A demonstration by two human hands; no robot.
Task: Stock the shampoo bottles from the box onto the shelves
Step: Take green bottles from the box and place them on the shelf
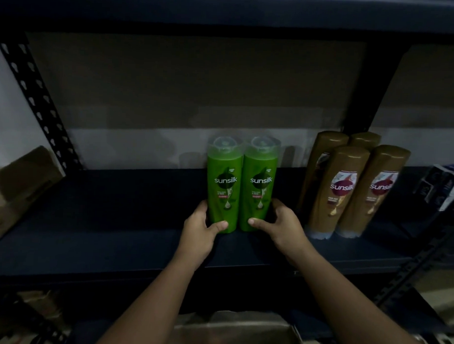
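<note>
Reaching over the open cardboard box point(230, 331), the left hand point(202, 231) and right hand point(278, 227) each grip 1 of 2 upright green plastic shampoo bottles point(240, 187) standing touching on the dark metal shelf point(116, 219). A careless release could tip them toward the 4 brown bottles point(349, 186) nearby.

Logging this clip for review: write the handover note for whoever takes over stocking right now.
Left hand grips the left green bottle near its base; right hand grips the right green bottle.
Both stand upright, side by side, on the dark shelf.
Done: four brown bottles grouped to the right.
Left: release the green pair; the box below shows something orange, contents unclear.
</note>
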